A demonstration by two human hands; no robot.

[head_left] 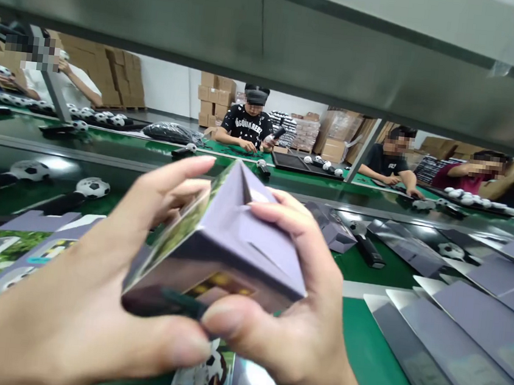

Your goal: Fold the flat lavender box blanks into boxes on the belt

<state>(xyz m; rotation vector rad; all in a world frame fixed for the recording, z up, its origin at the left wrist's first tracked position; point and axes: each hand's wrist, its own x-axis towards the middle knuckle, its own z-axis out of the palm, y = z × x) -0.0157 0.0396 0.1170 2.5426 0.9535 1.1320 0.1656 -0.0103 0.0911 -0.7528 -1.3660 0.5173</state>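
Observation:
A purple cardboard box point(261, 242) with printed sides is between my two hands, tilted, its flapped end turned upward. The flaps are folded in, and a dark gap shows along one edge. My left hand point(92, 279) grips the box's left side, thumb along the near face. On the right side, my right hand point(299, 319) has its fingers over the flap end and its thumb on the near lower edge. Below the box lies a printed carton point(205, 377) with a football picture, partly hidden by my hands.
Flat purple cartons point(462, 336) overlap at the right, printed ones point(7, 252) at the left. Football-topped items point(93, 188) with black handles lie along the green belt point(360, 344). Across it several co-workers point(248, 121) sit. A metal shelf point(299, 50) crosses overhead.

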